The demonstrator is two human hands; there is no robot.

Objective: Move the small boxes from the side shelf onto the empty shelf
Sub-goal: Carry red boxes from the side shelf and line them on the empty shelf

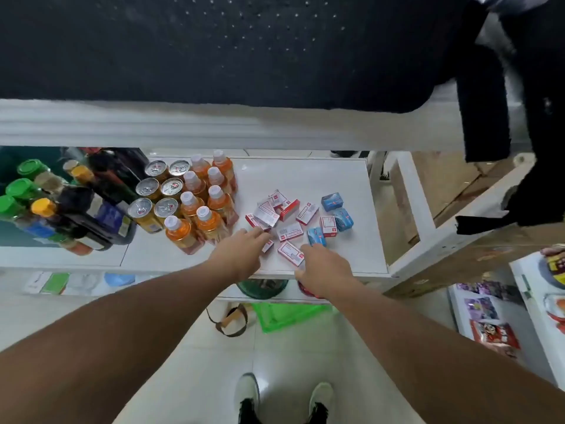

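Note:
Several small boxes lie scattered on the white shelf (pixel 342 258): red-and-white boxes (pixel 289 231) in a loose pile and three blue boxes (pixel 332 201) at the right. My left hand (pixel 244 249) reaches over the shelf, its fingertips at the pile's near left edge, touching a red-and-white box (pixel 268 245). My right hand (pixel 324 267) lies over the shelf's front edge, fingers extended onto another red-and-white box (pixel 290 253) and the near blue box (pixel 316 236). Neither hand visibly grips a box.
Orange-drink bottles (pixel 211 206) and cans (pixel 159 194) stand left of the boxes, with dark bottles (pixel 76 209) further left. A white ledge (pixel 214 127) overhangs the shelf. Snack packs (pixel 492 332) lie on a low shelf at the right. My shoes (pixel 284 399) stand on the tiled floor.

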